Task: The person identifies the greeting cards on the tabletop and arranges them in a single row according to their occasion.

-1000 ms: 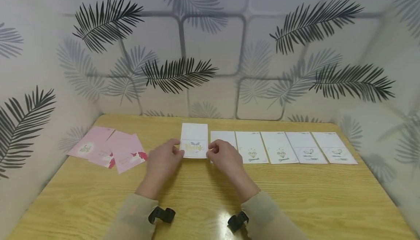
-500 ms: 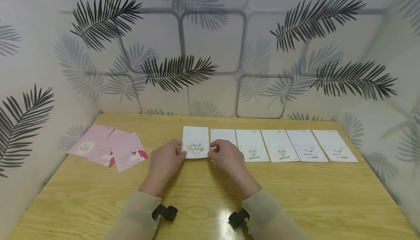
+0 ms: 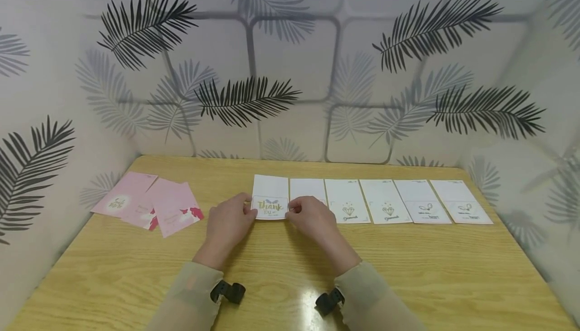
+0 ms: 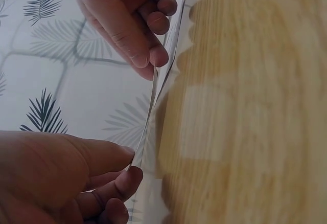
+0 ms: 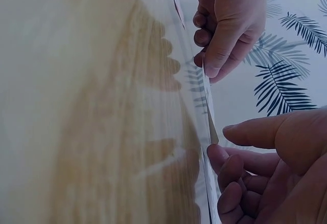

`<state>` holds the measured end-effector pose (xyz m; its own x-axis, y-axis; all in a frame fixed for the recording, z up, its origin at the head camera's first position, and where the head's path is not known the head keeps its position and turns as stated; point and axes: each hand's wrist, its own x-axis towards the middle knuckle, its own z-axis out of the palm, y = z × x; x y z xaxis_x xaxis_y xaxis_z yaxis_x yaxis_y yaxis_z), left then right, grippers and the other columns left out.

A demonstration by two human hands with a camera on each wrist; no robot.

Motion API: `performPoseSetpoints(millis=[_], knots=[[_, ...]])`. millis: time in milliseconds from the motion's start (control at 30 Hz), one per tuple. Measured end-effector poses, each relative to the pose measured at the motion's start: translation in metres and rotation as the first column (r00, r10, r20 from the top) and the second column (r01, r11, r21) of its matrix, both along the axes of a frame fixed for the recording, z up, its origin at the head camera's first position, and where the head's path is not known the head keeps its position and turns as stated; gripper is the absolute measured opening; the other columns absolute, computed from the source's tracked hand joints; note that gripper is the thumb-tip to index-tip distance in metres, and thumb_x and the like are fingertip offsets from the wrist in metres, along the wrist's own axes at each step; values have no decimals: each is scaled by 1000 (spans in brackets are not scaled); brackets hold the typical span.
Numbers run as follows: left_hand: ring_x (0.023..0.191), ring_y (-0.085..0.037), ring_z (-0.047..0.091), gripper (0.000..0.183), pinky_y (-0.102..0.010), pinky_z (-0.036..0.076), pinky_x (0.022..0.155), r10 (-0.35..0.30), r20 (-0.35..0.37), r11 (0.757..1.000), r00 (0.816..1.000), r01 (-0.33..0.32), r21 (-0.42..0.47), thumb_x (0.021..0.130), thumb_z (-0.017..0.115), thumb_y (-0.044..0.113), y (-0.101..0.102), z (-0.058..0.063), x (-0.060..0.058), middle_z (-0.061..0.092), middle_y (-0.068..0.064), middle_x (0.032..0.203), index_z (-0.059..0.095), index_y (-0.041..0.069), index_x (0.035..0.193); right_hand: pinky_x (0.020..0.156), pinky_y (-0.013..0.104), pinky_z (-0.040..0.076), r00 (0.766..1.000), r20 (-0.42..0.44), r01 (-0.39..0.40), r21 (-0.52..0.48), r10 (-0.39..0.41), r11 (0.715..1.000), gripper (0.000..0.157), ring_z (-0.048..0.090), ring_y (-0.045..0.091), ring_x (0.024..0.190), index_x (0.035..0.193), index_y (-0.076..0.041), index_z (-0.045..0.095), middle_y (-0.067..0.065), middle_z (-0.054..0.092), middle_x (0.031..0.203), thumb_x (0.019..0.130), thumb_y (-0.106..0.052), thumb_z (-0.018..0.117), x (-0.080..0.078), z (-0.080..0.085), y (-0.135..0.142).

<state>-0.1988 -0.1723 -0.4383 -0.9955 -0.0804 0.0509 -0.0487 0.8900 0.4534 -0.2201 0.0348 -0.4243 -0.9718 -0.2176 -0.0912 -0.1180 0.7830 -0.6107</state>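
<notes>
A white folded thank-you card [image 3: 270, 186] with gold lettering lies near the back middle of the table, partly lifted along its near edge. My left hand [image 3: 229, 224] pinches its left edge between thumb and fingertip, as the left wrist view shows at the left hand [image 4: 66, 175]. My right hand [image 3: 315, 219] has thumb and index finger at the right edge; in the right wrist view the right hand [image 5: 271, 165] holds a card corner between them, the thumb showing a slight gap. A white card [image 3: 308, 187] just right is partly covered by my right hand.
Diamond-print cards [image 3: 348, 201] and heart-print cards [image 3: 426, 209] continue the row to the right. Overlapping pink cards [image 3: 174, 205] lie at the left. The wooden table [image 3: 272, 280] ends at a leaf-patterned wall [image 3: 294, 135].
The thank-you card has come slightly toward me and right, and its near panel tilts so the lettering shows more clearly. Both hands stay at its edges. The other cards lie unchanged.
</notes>
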Motion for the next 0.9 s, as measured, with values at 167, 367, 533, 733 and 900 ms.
performPoseSetpoints(millis=[167,367,533,733,900], knots=[[84,-27,65,38,-59,47,101,3,8,1000,1000,-3,1,104,79,22,1,0,1,79,-8,104,72,3,137,82,42,55,1000,-1,1,-8,-1,1000,22,63,17,88,122,-12,83,-2,77,108,103,-21,77,1,1,-1],[85,-27,65,38,-59,47,100,4,12,1000,1000,-4,-2,105,78,22,1,0,0,79,-8,104,72,3,137,85,43,56,1000,-8,-9,-5,9,1000,23,66,17,91,123,-12,83,-1,78,110,103,-21,77,1,1,-1],[85,-28,65,38,-58,47,99,9,13,1000,1000,-9,-18,105,78,22,1,-1,0,78,-7,101,72,3,137,86,44,57,1000,-10,-9,3,9,1000,23,68,18,95,124,-12,83,0,78,112,104,-21,76,2,2,0],[88,-30,67,38,-55,46,95,22,23,999,1000,-21,-49,104,78,22,2,-1,-1,79,-8,104,72,4,138,90,44,55,999,2,-41,-10,41,999,28,66,18,96,128,-10,81,0,77,113,103,-21,76,3,1,-1],[91,-31,68,40,-55,46,95,23,32,997,999,-20,-68,104,78,24,2,-3,-3,79,-9,109,72,5,139,89,39,53,995,3,-103,22,103,994,27,60,17,91,127,-10,82,1,76,111,104,-23,76,1,-2,-3]])
